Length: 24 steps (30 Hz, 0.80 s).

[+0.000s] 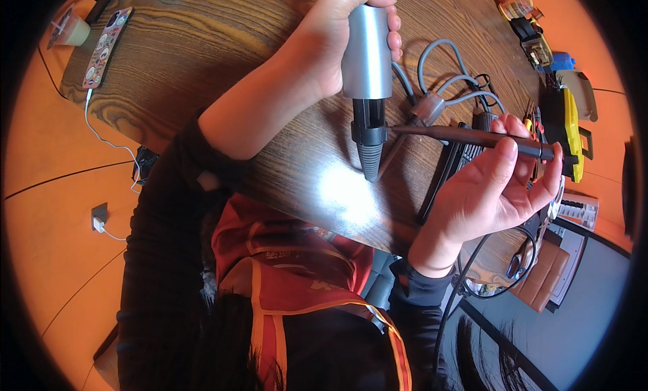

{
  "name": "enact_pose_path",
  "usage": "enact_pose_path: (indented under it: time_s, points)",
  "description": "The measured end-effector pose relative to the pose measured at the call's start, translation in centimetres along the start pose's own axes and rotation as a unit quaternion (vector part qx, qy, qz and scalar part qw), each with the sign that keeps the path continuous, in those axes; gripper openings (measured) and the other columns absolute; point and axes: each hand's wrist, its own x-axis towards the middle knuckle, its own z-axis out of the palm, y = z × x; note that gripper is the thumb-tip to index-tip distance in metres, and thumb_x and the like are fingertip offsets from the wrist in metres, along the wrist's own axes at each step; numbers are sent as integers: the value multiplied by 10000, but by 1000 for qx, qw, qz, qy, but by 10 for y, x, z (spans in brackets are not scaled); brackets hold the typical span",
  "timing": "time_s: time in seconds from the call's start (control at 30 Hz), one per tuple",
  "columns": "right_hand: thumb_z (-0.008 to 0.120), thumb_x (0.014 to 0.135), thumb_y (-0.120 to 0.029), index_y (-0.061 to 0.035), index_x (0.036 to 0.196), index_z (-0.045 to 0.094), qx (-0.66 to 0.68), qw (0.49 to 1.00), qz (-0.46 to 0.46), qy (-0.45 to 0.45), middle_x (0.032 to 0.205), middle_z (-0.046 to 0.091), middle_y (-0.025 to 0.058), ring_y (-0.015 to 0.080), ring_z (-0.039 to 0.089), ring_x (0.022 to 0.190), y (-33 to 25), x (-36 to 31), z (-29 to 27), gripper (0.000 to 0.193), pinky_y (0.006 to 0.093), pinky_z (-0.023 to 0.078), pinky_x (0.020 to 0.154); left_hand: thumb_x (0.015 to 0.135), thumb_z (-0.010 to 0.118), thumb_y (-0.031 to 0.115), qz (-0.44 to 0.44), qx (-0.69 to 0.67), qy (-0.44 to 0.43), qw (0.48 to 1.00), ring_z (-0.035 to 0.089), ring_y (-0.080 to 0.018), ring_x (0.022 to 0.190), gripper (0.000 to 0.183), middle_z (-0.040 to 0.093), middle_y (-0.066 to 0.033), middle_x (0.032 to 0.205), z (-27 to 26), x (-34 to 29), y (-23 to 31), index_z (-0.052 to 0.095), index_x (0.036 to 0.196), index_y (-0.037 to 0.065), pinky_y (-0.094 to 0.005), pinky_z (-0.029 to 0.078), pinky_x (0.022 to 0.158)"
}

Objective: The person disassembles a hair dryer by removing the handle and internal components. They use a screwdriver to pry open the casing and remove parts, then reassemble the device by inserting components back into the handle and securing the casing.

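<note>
- Mostly I see the wood-grained counter (182,67), with a bright patch of light (347,195) near its edge.
- Red garment (297,276) with orange trim: small printing shows on it, which I cannot read.
- Silver cylinder (366,57) with a black ribbed nose, held above the counter; the left hand (326,50) has its fingers clamped around the upper part.
- Grey cable (442,46), looped to the cylinder's right, cluttering the space just beyond the slim tool.
- Slim dark tool (459,134): the right hand (496,185) pinches its thicker end; the tip reaches the nose's black collar, contact unclear to me.
- Phone (106,50), far left, its case covered in stickers too small for me to read.
</note>
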Motion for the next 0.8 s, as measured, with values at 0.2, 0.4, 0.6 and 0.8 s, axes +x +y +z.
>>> enact_pose_path:
  time_s: [0.2,0.4,0.6,0.8]
  points:
    - [475,847,29,-59,1208,350,29,999,18,19,959,583,207,256,599,879,1,-1,0,392,427,465,883,748,536,194,-2,-16,3,1000,519,-203,595,169,512,-77,685,-1,1,1,477,797,44,-339,453,600]
    - [451,861,23,-59,1247,322,21,998,18,-62,1013,577,243,277,610,889,-3,3,-4,415,421,477,860,751,529,196,13,7,1,1000,515,-200,598,167,506,-77,682,1,0,2,472,796,46,-335,449,605]
    - [456,860,16,-67,1254,293,100,994,21,-36,1034,566,242,293,605,893,1,-2,3,434,407,492,813,753,525,199,0,-5,3,1000,516,-198,599,167,508,-75,688,2,-1,2,473,797,46,-332,449,608]
    - [535,812,12,-39,1222,360,-57,998,-27,28,1034,548,177,224,565,902,0,1,-7,449,353,484,814,754,523,202,-2,5,0,1000,519,-194,604,169,509,-69,690,3,-2,3,474,797,47,-332,450,611]
